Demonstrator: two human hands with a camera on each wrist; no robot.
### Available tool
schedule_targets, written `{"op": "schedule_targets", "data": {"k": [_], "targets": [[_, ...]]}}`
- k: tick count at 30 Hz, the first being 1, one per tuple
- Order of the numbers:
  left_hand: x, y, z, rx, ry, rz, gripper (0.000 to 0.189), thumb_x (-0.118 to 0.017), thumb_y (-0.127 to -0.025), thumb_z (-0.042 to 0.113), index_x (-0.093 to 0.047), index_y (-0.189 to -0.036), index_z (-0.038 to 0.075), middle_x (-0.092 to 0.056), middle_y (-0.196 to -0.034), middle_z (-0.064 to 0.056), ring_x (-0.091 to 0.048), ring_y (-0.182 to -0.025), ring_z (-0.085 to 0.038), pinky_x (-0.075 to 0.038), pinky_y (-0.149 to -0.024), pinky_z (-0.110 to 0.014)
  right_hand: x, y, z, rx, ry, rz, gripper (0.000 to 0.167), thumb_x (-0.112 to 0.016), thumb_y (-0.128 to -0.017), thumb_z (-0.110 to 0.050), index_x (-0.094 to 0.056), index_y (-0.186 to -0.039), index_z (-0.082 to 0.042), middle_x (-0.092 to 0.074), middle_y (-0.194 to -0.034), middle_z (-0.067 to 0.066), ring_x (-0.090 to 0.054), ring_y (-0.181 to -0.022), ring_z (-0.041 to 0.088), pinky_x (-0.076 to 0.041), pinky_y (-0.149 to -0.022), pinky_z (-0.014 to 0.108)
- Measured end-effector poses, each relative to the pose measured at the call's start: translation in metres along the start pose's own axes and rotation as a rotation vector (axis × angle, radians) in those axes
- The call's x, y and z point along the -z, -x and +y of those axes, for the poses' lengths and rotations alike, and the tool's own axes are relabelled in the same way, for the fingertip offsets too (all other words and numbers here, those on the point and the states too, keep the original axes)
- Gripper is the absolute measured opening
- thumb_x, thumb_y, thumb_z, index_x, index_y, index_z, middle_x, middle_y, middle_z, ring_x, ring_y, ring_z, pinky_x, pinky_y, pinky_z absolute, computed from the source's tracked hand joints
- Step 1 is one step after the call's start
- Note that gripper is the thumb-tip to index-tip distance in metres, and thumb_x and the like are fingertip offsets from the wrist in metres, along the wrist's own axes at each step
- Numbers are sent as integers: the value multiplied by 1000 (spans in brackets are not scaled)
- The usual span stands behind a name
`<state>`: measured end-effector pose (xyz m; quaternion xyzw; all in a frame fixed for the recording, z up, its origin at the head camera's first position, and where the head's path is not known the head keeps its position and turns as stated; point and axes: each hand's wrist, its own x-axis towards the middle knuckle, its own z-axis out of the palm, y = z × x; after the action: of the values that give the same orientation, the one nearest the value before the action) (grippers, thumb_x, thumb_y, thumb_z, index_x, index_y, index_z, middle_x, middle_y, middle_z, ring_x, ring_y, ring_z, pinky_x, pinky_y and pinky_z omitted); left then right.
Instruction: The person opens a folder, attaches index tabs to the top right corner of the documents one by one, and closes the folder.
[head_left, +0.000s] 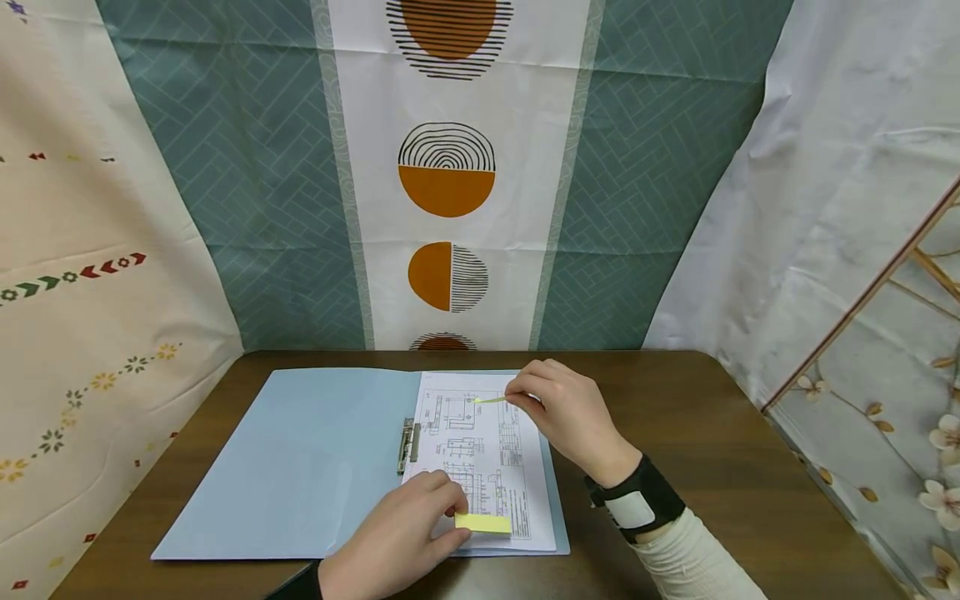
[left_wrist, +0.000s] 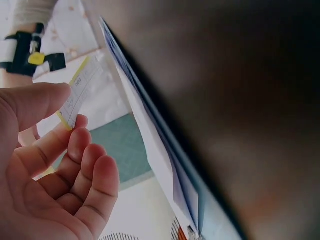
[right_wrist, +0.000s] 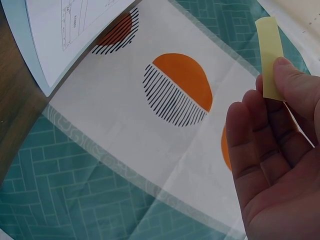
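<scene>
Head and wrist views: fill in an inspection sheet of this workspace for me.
Surface: brown table.
Job's things: blue folder, open on the table; papers with printed drawings on its right side; metal clip at their left edge; yellow pad; yellow strip.
Clutter: nothing seen.
Hands: left hand pinches the pad; right hand pinches the strip above the papers.
Cables: nothing seen.
Surroundings: patterned cloths behind and at both sides.

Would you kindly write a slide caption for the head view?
Right hand pinching a yellow strip, left hand holding a yellow pad, over drawings in an open blue folder.
</scene>
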<state>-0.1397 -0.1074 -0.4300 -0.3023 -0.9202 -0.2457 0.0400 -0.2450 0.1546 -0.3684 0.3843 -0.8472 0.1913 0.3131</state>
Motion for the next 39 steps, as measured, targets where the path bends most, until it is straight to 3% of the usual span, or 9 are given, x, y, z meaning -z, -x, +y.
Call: {"op": "schedule_targets", "data": {"k": [6,12,19,28,34,39], "targets": [[-4,10,3,-7,62,-87,23,-91,-95,32,-68,-95,26,-57,-93,18,-48,-84,1,-47,-72,-22,-2,1,0,7,7,-2,19,-96,-87,-8,-84,-100,-14,-74,-98,-5,-64,-87,13,-58,-72,28],[-6,16,6,-43,53,-130,23,-89,-96,32,-67,-94,27,-52,-91,21,-45,-84,1,-45,-73,-20,0,1,-1,-7,9,-1,18,-96,-87,-8,-83,-99,-15,-74,-97,-6,-64,-87,13,-58,-70,29],[-11,21,6,-144,-63,-95,26,-88,-94,31,-63,-90,27,-47,-88,21,-43,-81,2,-40,-70,-16,0,1,-2,-12,9,-9,19,-96,-86,-7,-84,-99,-14,-74,-97,-5,-64,-87,13,-59,-71,29],[-19,23,3,-202,-229,-109,31,-90,-88,30,-60,-86,25,-45,-83,19,-42,-77,0,-37,-69,-16,2,1,-3,-7,7,-2,20,-96,-86,-7,-84,-100,-14,-75,-97,-5,-65,-88,14,-59,-72,30],[-20,22,2,-172,-267,-177,30,-92,-88,31,-62,-87,24,-45,-81,17,-42,-76,-1,-37,-68,-17,3,2,-3,-2,5,8,19,-96,-86,-7,-83,-99,-14,-75,-98,-5,-66,-88,13,-59,-72,30],[-19,22,4,-159,-265,-190,30,-92,-88,30,-62,-87,23,-46,-81,17,-41,-76,-1,-38,-68,-18,4,2,-3,-1,8,11,20,-96,-85,-7,-84,-100,-14,-75,-98,-5,-66,-89,14,-60,-73,31]]}}
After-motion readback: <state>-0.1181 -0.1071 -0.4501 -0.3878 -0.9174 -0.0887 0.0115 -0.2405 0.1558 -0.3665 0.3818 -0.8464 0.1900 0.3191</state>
